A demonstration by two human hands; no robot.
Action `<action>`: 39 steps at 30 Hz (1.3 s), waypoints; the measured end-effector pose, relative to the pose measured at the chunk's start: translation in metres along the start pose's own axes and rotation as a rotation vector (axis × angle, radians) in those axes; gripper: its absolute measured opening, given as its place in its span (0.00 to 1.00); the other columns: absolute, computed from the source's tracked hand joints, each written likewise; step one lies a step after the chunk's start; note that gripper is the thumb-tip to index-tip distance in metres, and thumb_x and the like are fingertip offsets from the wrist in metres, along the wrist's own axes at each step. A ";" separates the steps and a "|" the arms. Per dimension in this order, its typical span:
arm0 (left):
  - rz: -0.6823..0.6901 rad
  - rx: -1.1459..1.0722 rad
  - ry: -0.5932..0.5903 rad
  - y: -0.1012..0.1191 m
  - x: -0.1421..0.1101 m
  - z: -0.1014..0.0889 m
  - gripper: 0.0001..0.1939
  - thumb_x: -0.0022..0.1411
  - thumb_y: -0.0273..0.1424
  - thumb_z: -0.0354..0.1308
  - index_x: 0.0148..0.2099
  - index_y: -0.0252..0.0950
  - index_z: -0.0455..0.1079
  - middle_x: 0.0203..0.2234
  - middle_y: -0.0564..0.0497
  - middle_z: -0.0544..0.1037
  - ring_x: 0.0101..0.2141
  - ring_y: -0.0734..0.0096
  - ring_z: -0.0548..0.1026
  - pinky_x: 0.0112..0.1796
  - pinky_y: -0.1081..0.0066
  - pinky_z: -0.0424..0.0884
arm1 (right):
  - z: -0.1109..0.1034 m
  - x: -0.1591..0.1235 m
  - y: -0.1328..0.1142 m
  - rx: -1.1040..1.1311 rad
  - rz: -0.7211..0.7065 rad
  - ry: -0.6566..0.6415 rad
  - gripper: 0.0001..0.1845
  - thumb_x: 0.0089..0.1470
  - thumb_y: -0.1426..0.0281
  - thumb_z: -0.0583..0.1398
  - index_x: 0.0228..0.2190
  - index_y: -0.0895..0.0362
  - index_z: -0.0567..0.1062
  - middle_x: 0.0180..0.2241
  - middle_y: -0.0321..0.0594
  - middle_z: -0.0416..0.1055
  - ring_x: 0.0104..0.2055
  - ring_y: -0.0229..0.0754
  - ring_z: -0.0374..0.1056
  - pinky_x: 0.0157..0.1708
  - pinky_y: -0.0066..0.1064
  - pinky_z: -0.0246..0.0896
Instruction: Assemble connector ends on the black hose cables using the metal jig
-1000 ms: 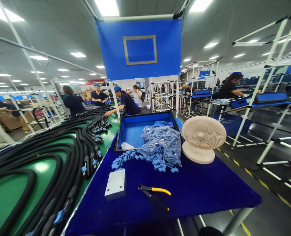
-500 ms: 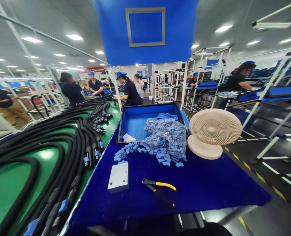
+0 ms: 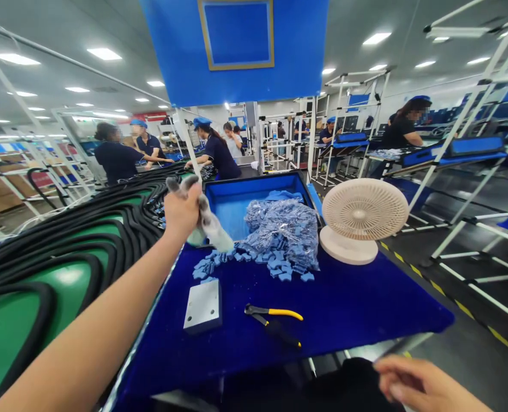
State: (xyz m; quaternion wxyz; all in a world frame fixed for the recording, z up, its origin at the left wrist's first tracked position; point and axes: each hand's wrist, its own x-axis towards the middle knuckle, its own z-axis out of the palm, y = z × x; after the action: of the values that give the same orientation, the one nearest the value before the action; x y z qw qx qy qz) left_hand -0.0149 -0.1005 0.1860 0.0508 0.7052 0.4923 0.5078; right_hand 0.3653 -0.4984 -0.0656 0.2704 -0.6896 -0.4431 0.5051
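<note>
While raised over the far left corner of the blue-covered bench (image 3: 344, 309), left hand (image 3: 181, 209) closed in a tight grip around a bunched white work glove (image 3: 211, 223), grey-tipped glove fingers (image 3: 175, 184) poking out above the fist and the rest of the glove hanging down toward the bench, just beside the left wall of a blue tray (image 3: 254, 189). Bare left forearm (image 3: 86, 337) slanting up from the lower left corner of the head view. Right hand (image 3: 421, 380) low at the bottom right edge, fingers loosely curled and slightly apart, nothing visible in them, near a dark shape (image 3: 348, 386) too dim to identify.

On the bench, a transparent plastic bag of blue foam pieces (image 3: 280, 226) slumped against the front of the tray, with loose blue foam pieces (image 3: 254, 264) spilling out in front of it. Nearer, a white rectangular plate (image 3: 202, 306) lying flat, and yellow-handled pliers (image 3: 273, 323) to its right. Beige desk fan (image 3: 363, 214) standing at the right of the bag. To the left, bundled black cable harnesses (image 3: 108, 212) curving across a green conveyor belt (image 3: 5, 337). Overhead, a blue banner (image 3: 237, 51). Farther off, a co-worker in a navy shirt and blue cap (image 3: 219, 154) reaching toward the conveyor, among other workers at white-framed stations.
</note>
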 end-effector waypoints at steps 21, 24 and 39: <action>0.526 0.230 -0.930 -0.005 -0.174 0.139 0.29 0.70 0.44 0.57 0.70 0.44 0.66 0.68 0.44 0.63 0.59 0.50 0.73 0.59 0.56 0.70 | 0.056 0.194 -0.158 -0.700 -0.307 0.483 0.21 0.65 0.57 0.54 0.46 0.60 0.75 0.48 0.49 0.73 0.49 0.46 0.72 0.54 0.38 0.66; 0.513 0.267 -0.934 -0.015 -0.171 0.137 0.25 0.73 0.42 0.54 0.67 0.39 0.70 0.63 0.40 0.68 0.57 0.50 0.75 0.58 0.55 0.71 | 0.067 0.203 -0.169 -0.665 -0.425 0.394 0.18 0.63 0.60 0.57 0.45 0.59 0.77 0.45 0.46 0.74 0.46 0.40 0.72 0.52 0.30 0.65; 0.478 0.044 -0.707 -0.030 -0.223 0.071 0.13 0.74 0.36 0.53 0.53 0.40 0.76 0.55 0.44 0.75 0.53 0.59 0.75 0.57 0.56 0.72 | -0.159 0.199 -0.049 -0.102 -0.255 0.995 0.48 0.48 0.59 0.65 0.67 0.64 0.62 0.61 0.56 0.64 0.54 0.44 0.68 0.60 0.38 0.65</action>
State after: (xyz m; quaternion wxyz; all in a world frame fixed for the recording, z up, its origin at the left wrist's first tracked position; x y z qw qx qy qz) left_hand 0.0202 -0.2213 -0.0135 0.0821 0.9310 0.2779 0.2218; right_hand 0.5168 -0.2883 -0.0622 0.4736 -0.7993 -0.3655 0.0568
